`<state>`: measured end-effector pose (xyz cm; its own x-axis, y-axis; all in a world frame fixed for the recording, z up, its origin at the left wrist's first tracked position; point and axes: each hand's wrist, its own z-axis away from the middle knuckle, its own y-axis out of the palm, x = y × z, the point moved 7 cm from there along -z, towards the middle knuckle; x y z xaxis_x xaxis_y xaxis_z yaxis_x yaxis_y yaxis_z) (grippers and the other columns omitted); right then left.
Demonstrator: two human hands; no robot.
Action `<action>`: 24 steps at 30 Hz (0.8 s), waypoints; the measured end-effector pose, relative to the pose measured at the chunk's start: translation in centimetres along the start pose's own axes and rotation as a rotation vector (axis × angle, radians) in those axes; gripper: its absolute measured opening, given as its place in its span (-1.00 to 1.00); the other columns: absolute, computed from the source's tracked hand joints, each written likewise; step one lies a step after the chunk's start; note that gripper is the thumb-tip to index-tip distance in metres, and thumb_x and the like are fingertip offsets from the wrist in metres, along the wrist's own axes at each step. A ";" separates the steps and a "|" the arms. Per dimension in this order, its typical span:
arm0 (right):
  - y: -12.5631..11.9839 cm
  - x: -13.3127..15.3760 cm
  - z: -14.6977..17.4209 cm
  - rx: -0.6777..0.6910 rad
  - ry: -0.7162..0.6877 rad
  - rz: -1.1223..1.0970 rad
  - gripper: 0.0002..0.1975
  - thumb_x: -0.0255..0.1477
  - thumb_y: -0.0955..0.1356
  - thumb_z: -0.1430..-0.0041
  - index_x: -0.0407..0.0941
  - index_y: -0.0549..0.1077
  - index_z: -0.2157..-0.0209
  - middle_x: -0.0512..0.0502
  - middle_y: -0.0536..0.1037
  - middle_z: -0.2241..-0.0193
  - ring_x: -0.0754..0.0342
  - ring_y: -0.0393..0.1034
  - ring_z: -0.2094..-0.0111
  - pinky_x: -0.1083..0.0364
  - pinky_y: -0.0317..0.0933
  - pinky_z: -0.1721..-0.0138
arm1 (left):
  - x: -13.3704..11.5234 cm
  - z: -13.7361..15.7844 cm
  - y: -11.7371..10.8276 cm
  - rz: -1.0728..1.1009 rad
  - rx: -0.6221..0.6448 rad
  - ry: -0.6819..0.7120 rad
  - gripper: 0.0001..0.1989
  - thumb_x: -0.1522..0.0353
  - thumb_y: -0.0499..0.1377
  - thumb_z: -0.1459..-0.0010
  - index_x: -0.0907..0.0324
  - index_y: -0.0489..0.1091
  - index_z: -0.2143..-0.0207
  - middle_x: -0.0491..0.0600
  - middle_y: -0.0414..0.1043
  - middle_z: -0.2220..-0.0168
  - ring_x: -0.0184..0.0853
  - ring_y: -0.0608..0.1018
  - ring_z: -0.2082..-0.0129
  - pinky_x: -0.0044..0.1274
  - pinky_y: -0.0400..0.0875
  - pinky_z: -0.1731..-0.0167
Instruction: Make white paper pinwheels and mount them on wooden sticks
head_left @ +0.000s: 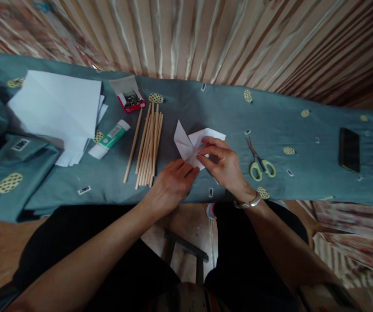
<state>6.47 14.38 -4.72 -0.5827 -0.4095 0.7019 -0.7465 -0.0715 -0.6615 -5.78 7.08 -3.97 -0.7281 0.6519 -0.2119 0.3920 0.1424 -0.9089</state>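
Observation:
A white paper pinwheel [182, 142], its folded points standing up, is between my two hands above the cloth. My left hand [175, 182] pinches its lower edge with the fingers closed. On the other side, my right hand [223, 161] has thumb and fingertips pressed at the pinwheel's middle; whether they also hold something small is hidden. Several thin wooden sticks [149, 147] lie in a bundle left of my left hand. To the right of my right hand rest scissors [257, 162] with green handles, blades pointing away and slightly apart.
A stack of white paper [59, 104] lies at the left, beside a green and white glue stick [110, 138]. Behind the sticks stands an open red box [132, 102] of small metal pieces. A dark phone [349, 149] lies far right on the patterned cloth [316, 160]. Curtains [186, 39] hang behind.

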 end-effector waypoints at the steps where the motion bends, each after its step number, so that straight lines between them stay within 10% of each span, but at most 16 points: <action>1: 0.1 0.0 0.0 -0.003 -0.001 0.010 -0.92 -0.51 0.42 -0.13 -0.05 0.59 0.37 -0.13 0.58 0.02 -0.08 0.47 -0.04 -0.15 0.32 -0.12 | 0.0 0.0 0.1 0.006 0.004 -0.001 -0.79 0.49 0.05 -0.34 0.34 0.44 0.07 0.06 0.52 0.25 -0.22 0.50 0.26 -0.40 0.48 0.25; 24: 0.2 0.7 0.3 -0.053 -0.030 0.109 -0.92 -0.52 0.40 -0.14 -0.06 0.55 0.36 -0.16 0.58 0.01 -0.11 0.45 -0.06 -0.17 0.32 -0.11 | 0.4 -0.2 0.4 0.070 0.027 -0.042 -0.78 0.50 0.03 -0.33 0.31 0.46 0.09 0.05 0.51 0.26 -0.24 0.49 0.27 -0.40 0.50 0.22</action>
<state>6.03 13.77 -4.44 -0.6524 -0.4394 0.6175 -0.6953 0.0229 -0.7183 -5.78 7.59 -4.38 -0.7223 0.6278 -0.2900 0.4283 0.0770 -0.9003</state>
